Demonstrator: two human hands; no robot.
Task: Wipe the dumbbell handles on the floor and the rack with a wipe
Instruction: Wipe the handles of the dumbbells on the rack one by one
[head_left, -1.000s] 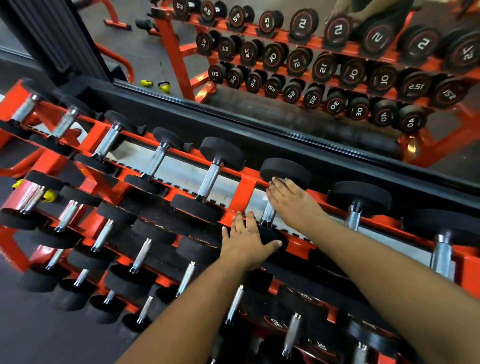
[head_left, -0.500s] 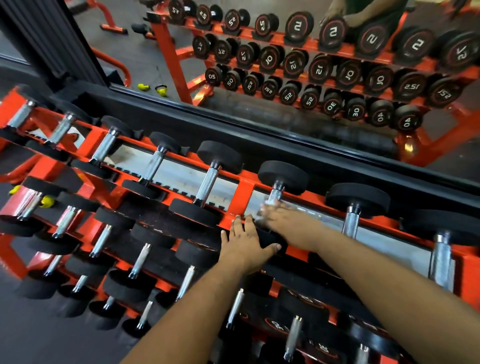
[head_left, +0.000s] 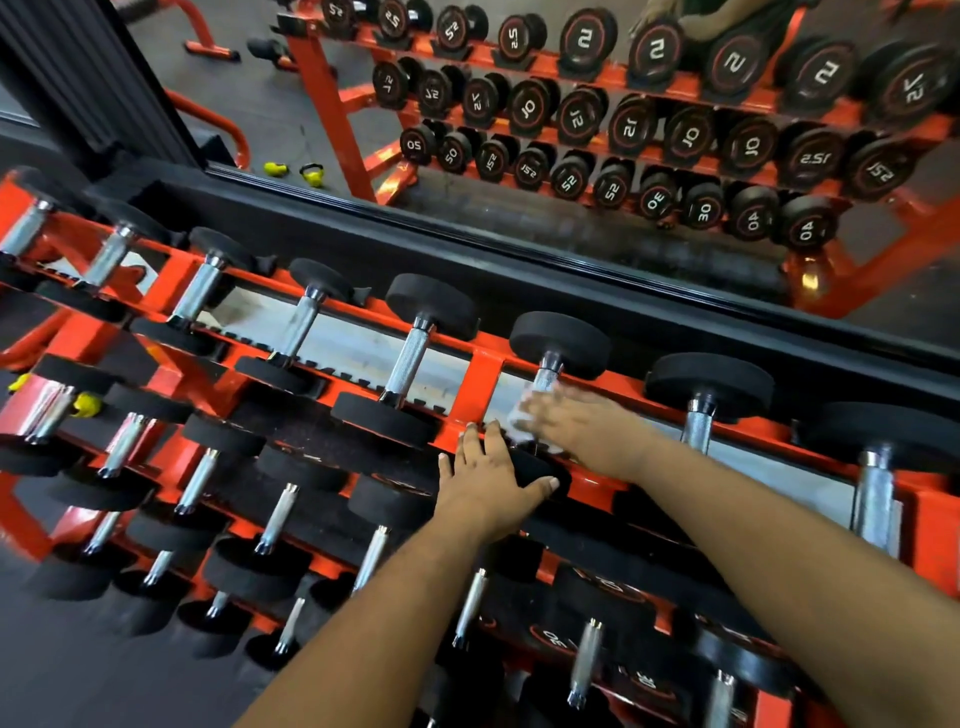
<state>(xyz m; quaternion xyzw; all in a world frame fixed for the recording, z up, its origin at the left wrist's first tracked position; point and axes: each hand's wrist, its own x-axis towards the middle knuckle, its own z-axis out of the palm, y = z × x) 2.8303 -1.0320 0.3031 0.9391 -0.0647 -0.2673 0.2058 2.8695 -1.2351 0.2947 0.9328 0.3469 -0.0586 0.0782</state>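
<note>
Mid-task on the top tier of the orange steel rack (head_left: 480, 382): thin white wipe (head_left: 530, 410) pressed against the knurled chrome handle (head_left: 545, 379) of 1 black rubber-headed dumbbell (head_left: 560, 343). No telling from this view which handles are already clean; the 2 lower tiers and any dumbbells on the floor presumably remain. Right hand (head_left: 587, 428) blurred, fingers over the wipe, curl impossible to tell. Left hand (head_left: 491, 480) flat, fingers straight, bracing that dumbbell's near head, just below the wipe.
</note>
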